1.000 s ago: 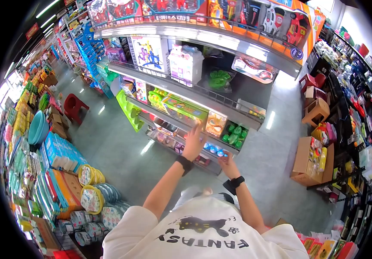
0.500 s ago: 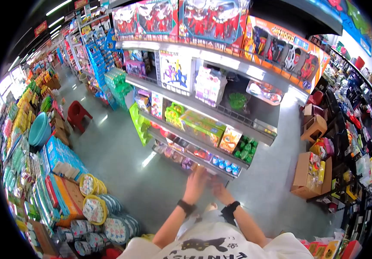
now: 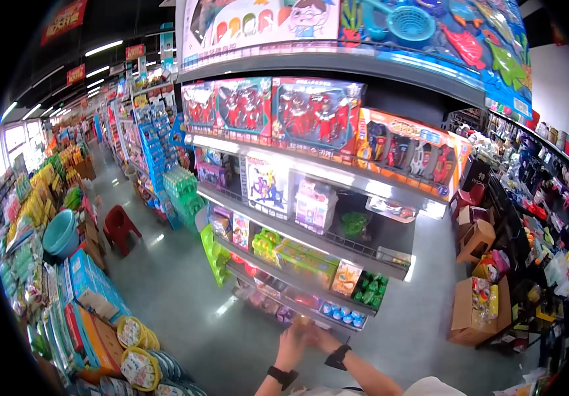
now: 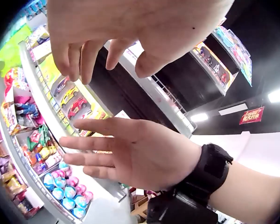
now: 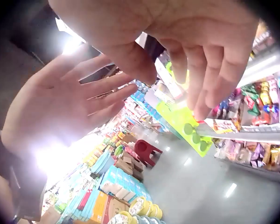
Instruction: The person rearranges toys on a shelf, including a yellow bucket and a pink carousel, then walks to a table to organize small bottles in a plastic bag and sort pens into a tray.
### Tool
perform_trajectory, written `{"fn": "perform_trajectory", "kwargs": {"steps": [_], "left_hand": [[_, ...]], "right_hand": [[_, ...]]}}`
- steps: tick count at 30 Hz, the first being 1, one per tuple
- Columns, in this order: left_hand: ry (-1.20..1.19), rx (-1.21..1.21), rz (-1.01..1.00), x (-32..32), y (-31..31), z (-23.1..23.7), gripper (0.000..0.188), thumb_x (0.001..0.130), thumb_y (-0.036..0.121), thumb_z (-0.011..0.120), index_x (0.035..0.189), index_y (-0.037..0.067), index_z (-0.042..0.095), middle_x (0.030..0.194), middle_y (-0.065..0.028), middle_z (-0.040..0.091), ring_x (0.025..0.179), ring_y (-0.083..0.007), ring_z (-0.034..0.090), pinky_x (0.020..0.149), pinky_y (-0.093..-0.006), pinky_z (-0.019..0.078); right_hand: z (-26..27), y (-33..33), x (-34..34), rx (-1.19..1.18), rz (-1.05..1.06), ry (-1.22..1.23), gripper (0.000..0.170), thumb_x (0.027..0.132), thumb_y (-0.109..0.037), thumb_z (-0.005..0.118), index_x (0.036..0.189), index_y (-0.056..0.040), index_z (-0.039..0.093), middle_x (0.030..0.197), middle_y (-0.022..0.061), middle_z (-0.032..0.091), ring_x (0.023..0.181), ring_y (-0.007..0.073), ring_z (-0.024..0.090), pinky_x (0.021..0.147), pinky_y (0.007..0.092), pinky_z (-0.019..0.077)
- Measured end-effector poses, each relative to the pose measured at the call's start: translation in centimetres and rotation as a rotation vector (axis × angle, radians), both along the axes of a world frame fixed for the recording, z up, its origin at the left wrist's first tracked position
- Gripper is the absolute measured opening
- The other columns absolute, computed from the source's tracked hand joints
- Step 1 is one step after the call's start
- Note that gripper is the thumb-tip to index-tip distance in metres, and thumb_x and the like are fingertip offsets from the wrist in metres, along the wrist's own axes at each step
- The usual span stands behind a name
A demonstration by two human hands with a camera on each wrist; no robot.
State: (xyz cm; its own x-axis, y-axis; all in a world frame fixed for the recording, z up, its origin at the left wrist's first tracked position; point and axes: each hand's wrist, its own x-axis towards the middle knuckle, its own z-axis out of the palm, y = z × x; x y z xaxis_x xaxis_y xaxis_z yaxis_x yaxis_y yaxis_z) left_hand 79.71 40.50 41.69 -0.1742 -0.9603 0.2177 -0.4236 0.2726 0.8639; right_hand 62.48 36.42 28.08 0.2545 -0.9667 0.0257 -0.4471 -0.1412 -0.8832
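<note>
Left hand and right hand are facing each other close together, fingers straight or slightly bent, parted, gripping nothing. Blue and pink balls are sitting just beyond on a lower tier of the shelf, a car box lying above, neither being touched; seemingly no handling is going on, what is done or left not showing. Farther off, a red chair is standing.
</note>
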Motion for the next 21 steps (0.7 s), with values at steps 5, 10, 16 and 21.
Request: {"fn": "perform_trajectory", "kwargs": {"steps": [5,10,16,21], "left_hand": [[0.043,-0.069,0.060,-2.7,-2.1,3.4,0.043,0.094,0.016,0.059,0.132,-0.001,0.048,0.125,-0.0207,0.056,0.116,-0.0353,0.052,0.100,-0.0405,0.0410],[0.201,-0.227,0.074,-6.7,-4.1,5.6,0.039,0.097,0.017,0.052,0.130,-0.003,0.048,0.121,-0.0217,0.056,0.112,-0.0340,0.054,0.097,-0.0403,0.0419],[0.286,-0.254,-0.030,-10.0,-6.1,8.9,0.040,0.100,0.018,0.047,0.134,-0.002,0.046,0.127,-0.0200,0.055,0.118,-0.0308,0.052,0.101,-0.0375,0.0397],[0.196,-0.291,-0.085,-10.6,-6.8,13.8,0.040,0.099,0.019,0.047,0.132,-0.003,0.047,0.130,-0.0200,0.052,0.123,-0.0321,0.048,0.106,-0.0396,0.0341]], "right_hand": [[11.8,-1.5,-0.9,0.030,0.050,-0.296,0.037,0.095,-0.010,0.056,0.129,-0.0011,0.046,0.115,0.0136,0.064,0.105,0.0273,0.063,0.089,0.0342,0.0496],[27.3,0.4,-5.4,-0.341,0.022,-0.070,0.030,0.092,-0.012,0.059,0.120,-0.0022,0.055,0.113,0.0140,0.064,0.100,0.0287,0.063,0.087,0.0367,0.0498],[43.6,2.1,-16.2,-1.216,-0.571,0.041,0.040,0.081,-0.008,0.070,0.118,-0.0024,0.058,0.115,0.0150,0.060,0.108,0.0323,0.056,0.096,0.0414,0.0420],[47.3,-4.6,-23.3,-1.178,-0.664,0.030,0.061,0.084,-0.017,0.071,0.134,0.0025,0.041,0.132,0.0226,0.046,0.122,0.0368,0.045,0.105,0.0420,0.0353]]}}
